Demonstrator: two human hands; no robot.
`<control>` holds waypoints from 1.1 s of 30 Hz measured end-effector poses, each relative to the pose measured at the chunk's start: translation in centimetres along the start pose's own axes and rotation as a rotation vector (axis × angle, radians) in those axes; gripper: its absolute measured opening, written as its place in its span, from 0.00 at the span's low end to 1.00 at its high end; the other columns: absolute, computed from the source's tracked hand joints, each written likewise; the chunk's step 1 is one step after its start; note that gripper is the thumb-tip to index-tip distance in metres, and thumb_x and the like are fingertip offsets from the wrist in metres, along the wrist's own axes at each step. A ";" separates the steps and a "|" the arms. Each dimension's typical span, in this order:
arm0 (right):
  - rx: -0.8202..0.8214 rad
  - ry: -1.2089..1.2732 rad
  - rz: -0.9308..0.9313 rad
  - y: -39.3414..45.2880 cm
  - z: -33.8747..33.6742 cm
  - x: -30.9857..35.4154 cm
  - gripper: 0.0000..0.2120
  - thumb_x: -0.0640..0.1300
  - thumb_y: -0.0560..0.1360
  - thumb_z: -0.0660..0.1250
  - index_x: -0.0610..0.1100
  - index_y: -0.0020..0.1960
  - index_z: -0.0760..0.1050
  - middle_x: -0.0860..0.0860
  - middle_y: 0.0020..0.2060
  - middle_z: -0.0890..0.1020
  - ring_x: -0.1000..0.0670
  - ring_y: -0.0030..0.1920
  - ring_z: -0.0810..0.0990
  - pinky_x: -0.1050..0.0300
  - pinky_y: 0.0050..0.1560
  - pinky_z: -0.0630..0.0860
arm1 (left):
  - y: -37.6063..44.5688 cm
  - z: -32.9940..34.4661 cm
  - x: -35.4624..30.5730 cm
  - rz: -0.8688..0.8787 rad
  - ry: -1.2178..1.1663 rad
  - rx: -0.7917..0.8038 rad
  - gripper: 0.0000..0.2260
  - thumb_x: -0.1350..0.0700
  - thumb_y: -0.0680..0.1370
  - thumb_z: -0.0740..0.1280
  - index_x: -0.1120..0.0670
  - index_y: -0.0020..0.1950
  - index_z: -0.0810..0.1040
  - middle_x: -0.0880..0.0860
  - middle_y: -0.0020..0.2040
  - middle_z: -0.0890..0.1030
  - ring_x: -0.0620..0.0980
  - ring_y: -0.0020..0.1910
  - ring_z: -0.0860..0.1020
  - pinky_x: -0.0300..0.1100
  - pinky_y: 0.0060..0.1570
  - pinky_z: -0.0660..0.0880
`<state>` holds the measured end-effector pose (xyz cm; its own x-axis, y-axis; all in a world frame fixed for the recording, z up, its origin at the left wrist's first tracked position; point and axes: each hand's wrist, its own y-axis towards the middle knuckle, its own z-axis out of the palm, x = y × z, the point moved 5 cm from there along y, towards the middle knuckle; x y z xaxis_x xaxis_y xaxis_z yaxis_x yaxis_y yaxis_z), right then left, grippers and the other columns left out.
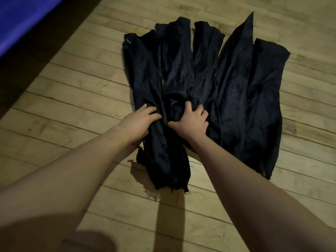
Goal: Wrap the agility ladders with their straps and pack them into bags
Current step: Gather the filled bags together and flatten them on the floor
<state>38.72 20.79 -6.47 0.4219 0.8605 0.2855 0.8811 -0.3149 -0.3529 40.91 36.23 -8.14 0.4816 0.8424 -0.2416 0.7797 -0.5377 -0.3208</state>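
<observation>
- Bags (205, 84): several long dark fabric bags lie fanned out on the wooden floor (72, 91), overlapping side by side, far ends spread apart, near ends bunching toward the person.
- Count is hard to tell; roughly five or six strips, edges merge in the dim light.
- Left bag (143, 70) runs from far left down to a frayed near end at the floor; a small pale tag shows at its far corner.
- Right bag (261, 99) lies outermost, flat, well apart from both hands.
- One pointed corner of fabric sticks up at the far right of the pile.
- Left hand (141, 122): fingers curled over the edge of the left bag, gripping a fold of it mid-length; thumb hidden under the fabric.
- Right hand (190, 120): fingers spread and bent, clawing into bunched fabric of a middle bag (178, 82), thumb pointing left against the cloth; it pinches the fabric.
- Hands are near each other, a narrow band of dark fabric between them.
- Both bare forearms reach in from the near edge.
- Cannot tell whether any ladder is inside the bags; none shows.
- Blue mat (23, 19) fills the far left corner, dark strip along its edge.
- Arm shadows fall on the near floor planks.
</observation>
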 end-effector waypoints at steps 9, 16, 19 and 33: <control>-0.037 -0.140 -0.143 -2.3 -0.8 -0.3 0.33 0.52 0.72 0.71 0.47 0.71 0.58 0.46 0.67 0.65 0.40 0.66 0.64 0.46 0.63 0.64 | -0.7 -0.5 -2.2 0.072 0.281 -0.043 0.27 0.55 0.79 0.64 0.49 0.76 0.60 0.54 0.77 0.55 0.57 0.77 0.52 0.51 0.74 0.53; 0.030 -0.143 -0.113 -2.3 -3.6 -0.8 0.29 0.55 0.74 0.65 0.45 0.69 0.61 0.44 0.68 0.66 0.39 0.68 0.64 0.45 0.67 0.59 | 1.2 -3.3 -3.0 0.170 0.455 0.037 0.23 0.56 0.82 0.58 0.48 0.76 0.59 0.54 0.79 0.46 0.59 0.77 0.47 0.57 0.74 0.53; -0.063 -0.157 -0.145 -2.6 -3.7 -0.3 0.39 0.62 0.72 0.67 0.43 0.73 0.56 0.43 0.74 0.58 0.39 0.71 0.59 0.45 0.70 0.56 | 2.3 -4.4 -2.7 0.136 0.370 0.072 0.24 0.56 0.80 0.62 0.51 0.75 0.60 0.57 0.78 0.48 0.59 0.76 0.53 0.54 0.71 0.63; 0.044 -0.180 0.013 1.4 0.2 2.1 0.55 0.61 0.69 0.72 0.35 0.77 0.41 0.43 0.73 0.57 0.42 0.73 0.56 0.47 0.71 0.53 | 8.3 -5.5 -1.7 0.258 0.577 0.008 0.41 0.56 0.79 0.64 0.51 0.77 0.34 0.55 0.78 0.38 0.59 0.77 0.44 0.50 0.75 0.48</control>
<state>40.81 22.22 -6.53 0.3844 0.9156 0.1179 0.8641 -0.3119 -0.3951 48.76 30.53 -5.33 0.7940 0.5670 0.2195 0.6074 -0.7246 -0.3256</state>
